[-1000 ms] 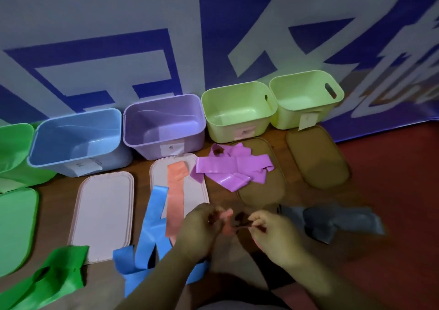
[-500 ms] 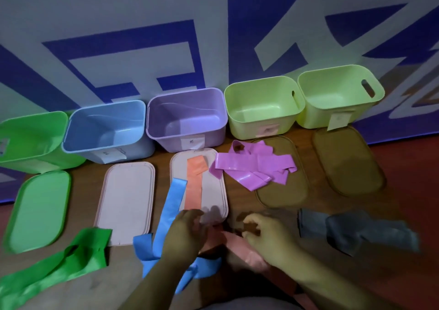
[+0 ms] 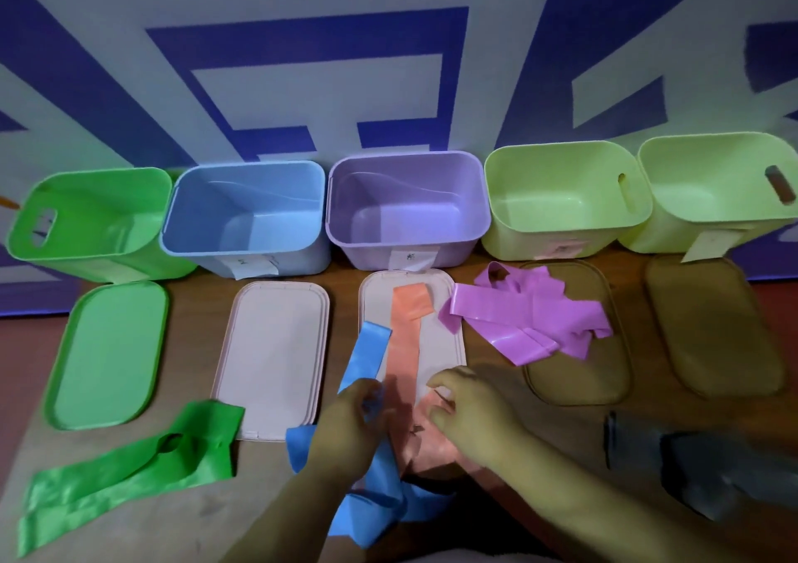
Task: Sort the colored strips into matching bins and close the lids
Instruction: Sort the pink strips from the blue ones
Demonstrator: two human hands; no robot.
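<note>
Purple bin [image 3: 388, 256] at 12 o'clock; purple strips [image 3: 527, 325] at 1, green strip [image 3: 129, 467] at 8. Left hand [image 3: 349, 428] curls round blue strip [image 3: 367, 355]; right hand [image 3: 470, 411] pinches orange strip [image 3: 406, 346].

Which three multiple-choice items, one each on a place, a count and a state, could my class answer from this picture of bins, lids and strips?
1. Where does the far end of the orange strip lie?
A) on the pale lid in front of the purple bin
B) inside the blue bin
C) on the green lid

2. How many bins stand along the wall?
A) three
B) five
C) seven

3. What state is the purple bin in?
A) lid on
B) open, no strips inside
C) open, full of strips

Key: 1 A, the strip's end rests on that lid. 2 B, five open rims show in a row. 3 B, its bare floor shows.
</note>
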